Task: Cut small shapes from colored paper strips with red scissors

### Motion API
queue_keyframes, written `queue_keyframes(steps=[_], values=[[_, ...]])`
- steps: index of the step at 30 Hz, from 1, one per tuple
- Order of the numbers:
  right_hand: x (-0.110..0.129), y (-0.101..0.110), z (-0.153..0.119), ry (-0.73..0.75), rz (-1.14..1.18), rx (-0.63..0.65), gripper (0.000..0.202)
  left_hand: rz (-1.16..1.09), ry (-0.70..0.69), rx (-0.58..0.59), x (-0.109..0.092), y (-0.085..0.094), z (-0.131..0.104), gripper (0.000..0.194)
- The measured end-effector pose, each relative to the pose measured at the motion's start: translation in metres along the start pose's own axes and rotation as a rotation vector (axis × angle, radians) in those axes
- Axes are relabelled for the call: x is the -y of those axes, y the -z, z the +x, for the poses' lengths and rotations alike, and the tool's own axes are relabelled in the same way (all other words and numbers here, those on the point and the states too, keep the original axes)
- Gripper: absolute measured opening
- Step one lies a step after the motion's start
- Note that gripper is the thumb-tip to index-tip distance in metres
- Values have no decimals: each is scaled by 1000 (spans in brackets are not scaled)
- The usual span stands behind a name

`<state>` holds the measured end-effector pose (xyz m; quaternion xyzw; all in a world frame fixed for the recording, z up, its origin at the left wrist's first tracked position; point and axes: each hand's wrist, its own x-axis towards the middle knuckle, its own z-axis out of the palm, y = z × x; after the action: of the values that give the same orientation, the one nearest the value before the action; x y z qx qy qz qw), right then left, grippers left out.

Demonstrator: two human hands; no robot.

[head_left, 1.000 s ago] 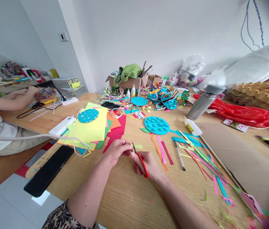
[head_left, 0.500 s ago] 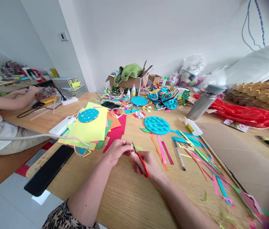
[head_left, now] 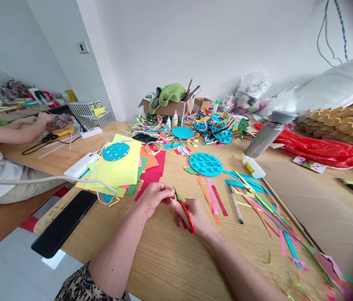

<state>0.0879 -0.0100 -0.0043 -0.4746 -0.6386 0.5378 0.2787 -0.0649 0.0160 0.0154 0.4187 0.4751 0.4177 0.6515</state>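
My right hand (head_left: 191, 217) is closed round a pair of scissors (head_left: 189, 219) with red handles, their blades pointing up and away from me. Opposite, my left hand (head_left: 156, 198) pinches a small yellow-green paper piece (head_left: 180, 198) close to the blades; fingers hide part of it. Beyond my hands lies a blue oval (head_left: 206, 164) with a woven-looking surface and a small green fish-like head at its left. Orange, pink and red paper strips (head_left: 214, 200) lie below it. To the left, a blue spotted oval (head_left: 115, 151) rests on stacked coloured paper (head_left: 120, 167).
A pen (head_left: 236, 205), a glue bottle (head_left: 254, 167) and a steel flask (head_left: 265, 136) are at right, beside cardboard (head_left: 320, 200) and loose strips. A black phone (head_left: 65, 223) and a white power strip (head_left: 82, 164) with its cable lie left. Another person's arm (head_left: 10, 133) is at far left.
The yellow-green paper piece by the scissors has shifted slightly and now sits tilted against the blades. Both hands stay in nearly the same place.
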Motion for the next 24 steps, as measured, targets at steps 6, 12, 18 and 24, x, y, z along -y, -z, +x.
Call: queue_keyframes(steps=[6,12,18,24], values=[[-1,0,1,-6,9,6,64,19,-7,5,1,0,1,15],[1,0,-1,-17,30,-13,61,22,-14,-4,1,1,1,15],[1,-1,-1,-35,12,-21,59,25,-22,-18,1,0,1,15],[2,-2,-2,-52,44,-15,57,28,-20,-6,1,-1,1,15]])
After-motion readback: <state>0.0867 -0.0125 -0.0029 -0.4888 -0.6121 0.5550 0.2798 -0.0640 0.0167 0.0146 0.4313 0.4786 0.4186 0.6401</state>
